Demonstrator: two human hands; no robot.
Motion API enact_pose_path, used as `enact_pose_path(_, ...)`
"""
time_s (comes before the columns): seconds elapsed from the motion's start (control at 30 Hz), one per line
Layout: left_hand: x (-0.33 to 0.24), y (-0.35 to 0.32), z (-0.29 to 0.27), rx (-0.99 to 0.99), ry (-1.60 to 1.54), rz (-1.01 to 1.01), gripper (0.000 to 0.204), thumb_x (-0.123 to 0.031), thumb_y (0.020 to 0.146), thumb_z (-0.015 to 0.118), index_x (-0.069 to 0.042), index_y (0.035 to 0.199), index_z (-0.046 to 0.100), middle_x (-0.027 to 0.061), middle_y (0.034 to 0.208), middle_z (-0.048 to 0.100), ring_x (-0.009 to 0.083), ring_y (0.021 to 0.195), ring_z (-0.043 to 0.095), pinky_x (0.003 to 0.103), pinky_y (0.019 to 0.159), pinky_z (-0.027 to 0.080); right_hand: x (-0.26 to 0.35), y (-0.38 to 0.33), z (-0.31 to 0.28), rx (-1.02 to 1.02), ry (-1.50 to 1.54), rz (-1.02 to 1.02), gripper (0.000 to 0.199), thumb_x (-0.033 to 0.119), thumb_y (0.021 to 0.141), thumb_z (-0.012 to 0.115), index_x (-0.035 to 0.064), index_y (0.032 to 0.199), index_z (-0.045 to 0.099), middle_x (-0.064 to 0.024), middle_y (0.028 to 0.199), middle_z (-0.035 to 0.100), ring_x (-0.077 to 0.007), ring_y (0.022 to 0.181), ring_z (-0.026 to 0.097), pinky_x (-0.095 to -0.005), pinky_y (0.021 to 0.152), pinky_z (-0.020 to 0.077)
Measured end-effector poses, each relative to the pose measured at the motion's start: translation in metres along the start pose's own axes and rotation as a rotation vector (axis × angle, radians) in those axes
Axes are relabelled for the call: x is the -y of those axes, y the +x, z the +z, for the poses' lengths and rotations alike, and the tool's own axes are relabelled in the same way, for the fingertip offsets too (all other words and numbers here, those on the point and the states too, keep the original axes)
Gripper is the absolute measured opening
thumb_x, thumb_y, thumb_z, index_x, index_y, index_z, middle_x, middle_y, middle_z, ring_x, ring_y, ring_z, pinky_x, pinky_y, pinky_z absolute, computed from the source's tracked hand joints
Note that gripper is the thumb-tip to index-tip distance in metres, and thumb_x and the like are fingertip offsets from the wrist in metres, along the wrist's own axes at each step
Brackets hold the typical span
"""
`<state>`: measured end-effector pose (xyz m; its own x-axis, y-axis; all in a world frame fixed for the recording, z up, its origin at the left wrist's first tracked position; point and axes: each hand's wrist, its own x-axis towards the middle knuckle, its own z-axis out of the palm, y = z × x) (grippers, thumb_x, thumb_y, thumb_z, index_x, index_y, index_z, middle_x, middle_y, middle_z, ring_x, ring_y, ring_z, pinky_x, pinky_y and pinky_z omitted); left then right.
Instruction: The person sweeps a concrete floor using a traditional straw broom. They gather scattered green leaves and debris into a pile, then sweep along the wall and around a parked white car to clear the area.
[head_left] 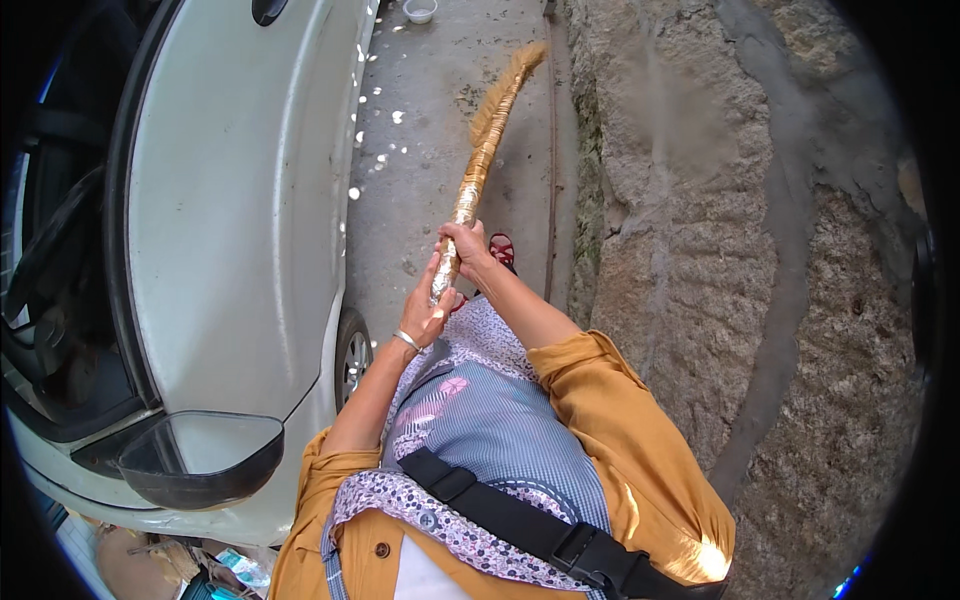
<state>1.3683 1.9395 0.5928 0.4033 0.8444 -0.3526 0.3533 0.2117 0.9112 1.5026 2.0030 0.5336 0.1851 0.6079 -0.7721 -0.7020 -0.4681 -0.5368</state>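
You hold a grass broom (487, 140) with both hands out in front of you, its wrapped golden handle running up and away from your chest and its feathery brown bristles fanning out over the concrete ground (420, 180) near the top of the view. Your right hand (466, 245) sits higher on the handle, its fingers (452, 236) curled tight around the shaft. Your left hand (424, 312) takes the lower end just below, thumb up along the wrapping and the other fingers closed round it, with a thin bracelet (405, 340) at the wrist. The two hands lie just beside each other on the handle. To your left stands a white car (240, 200), its dark side mirror (200, 458) low in the view and a front wheel (352, 358) near your left forearm. To your right rises a rough stone wall (700, 250). A small white bowl (420, 10) rests on the ground far ahead, well apart from the bristles. A red sandal (502, 250) shows just past your right wrist.
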Motion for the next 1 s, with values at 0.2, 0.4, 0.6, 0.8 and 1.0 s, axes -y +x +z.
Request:
enact_pose_path(0.2,-0.071,0.007,-0.028,0.137,-0.053,-0.214,0.051,-0.018,0.077,0.058,-0.01,0.126,0.048,-0.0004,0.071,0.053,0.0062,0.048,0.043,0.021,0.043,0.035,-0.017,-0.021,-0.012,-0.198,0.314,0.139,0.049,-0.002,0.066,0.058,-0.0005,0.107,0.031,-0.0146,0.081,0.05,-0.0249,0.057,0.056,-0.0366,0.049,0.0506)
enact_pose_path(0.4,-0.156,0.075,-0.058,0.177,0.529,-0.052,0.05,-0.014,0.073,0.057,-0.007,0.122,0.048,0.0198,0.091,0.061,0.0315,0.078,0.059,0.038,0.069,0.046,0.03,0.001,0.034,0.064,0.68,0.385,0.019,0.009,0.072,0.057,0.0036,0.084,0.043,-0.0088,0.07,0.051,-0.0214,0.061,0.054,-0.0345,0.061,0.0499)
enact_pose_path(0.6,-0.172,0.158,-0.004,0.038,0.668,0.04,0.054,-0.013,0.077,0.056,-0.012,0.128,0.039,0.0227,0.09,0.056,0.0399,0.083,0.055,0.043,0.075,0.044,0.145,0.096,0.029,0.428,0.597,0.242,0.013,0.01,0.074,0.056,0.0036,0.08,0.047,-0.0079,0.067,0.051,-0.0187,0.058,0.052,-0.0328,0.057,0.0496)
enact_pose_path(0.8,-0.181,0.162,0.004,-0.052,0.472,0.107,0.058,-0.01,0.073,0.058,-0.012,0.129,0.041,0.0209,0.089,0.057,0.0364,0.081,0.057,0.041,0.073,0.045,0.179,0.079,0.032,0.472,0.452,0.144,0.013,0.01,0.08,0.056,0.0013,0.087,0.049,-0.0085,0.073,0.053,-0.0191,0.066,0.055,-0.0355,0.06,0.0508)
enact_pose_path(1.0,-0.237,0.164,-0.056,0.187,0.54,0.005,0.052,-0.01,0.068,0.057,-0.009,0.12,0.05,0.0221,0.086,0.059,0.0364,0.083,0.058,0.042,0.075,0.046,0.169,0.038,0.053,0.274,0.698,0.395,0.006,0.004,0.074,0.055,0.0024,0.076,0.049,-0.0122,0.077,0.055,-0.0259,0.08,0.057,-0.0428,0.08,0.0498)
